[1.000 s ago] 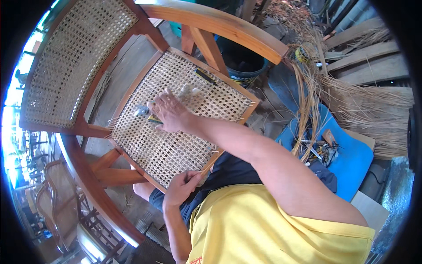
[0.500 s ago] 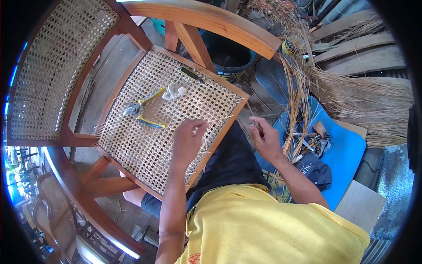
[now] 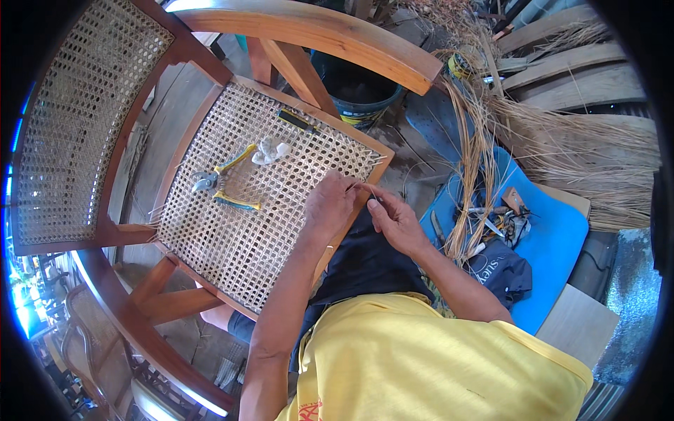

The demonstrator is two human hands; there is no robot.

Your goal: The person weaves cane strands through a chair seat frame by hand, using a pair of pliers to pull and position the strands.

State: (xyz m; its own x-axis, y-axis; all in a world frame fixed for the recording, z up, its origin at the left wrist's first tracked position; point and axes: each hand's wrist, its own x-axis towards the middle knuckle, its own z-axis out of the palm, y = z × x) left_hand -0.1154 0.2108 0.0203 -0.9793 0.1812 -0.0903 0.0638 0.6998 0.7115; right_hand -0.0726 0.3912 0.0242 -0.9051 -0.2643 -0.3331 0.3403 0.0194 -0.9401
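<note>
A wooden armchair with a woven cane seat (image 3: 232,245) stands before me. My left hand (image 3: 330,203) is closed at the seat's right edge, its fingertips pinched. My right hand (image 3: 394,223) meets it there, thumb and fingers curled together just off the wooden frame. Whatever lies between the fingertips is too thin and small to make out. Yellow-and-blue-handled pruning shears (image 3: 219,184) lie spread on the seat. Near them rest a crumpled whitish lump (image 3: 265,151) and a black-and-yellow utility knife (image 3: 298,121). Short cane ends stick out along the seat's edge.
To the right, a blue plastic surface (image 3: 551,238) carries a bundle of cane strands (image 3: 472,175), assorted tools and a dark cloth (image 3: 502,270). A dark bucket (image 3: 361,105) stands behind the chair's armrest (image 3: 316,28). More strands (image 3: 583,154) are heaped at far right.
My right hand has come left and up to meet my left hand at the seat's edge. My left hand has shifted right and slightly up. The view has moved a little.
</note>
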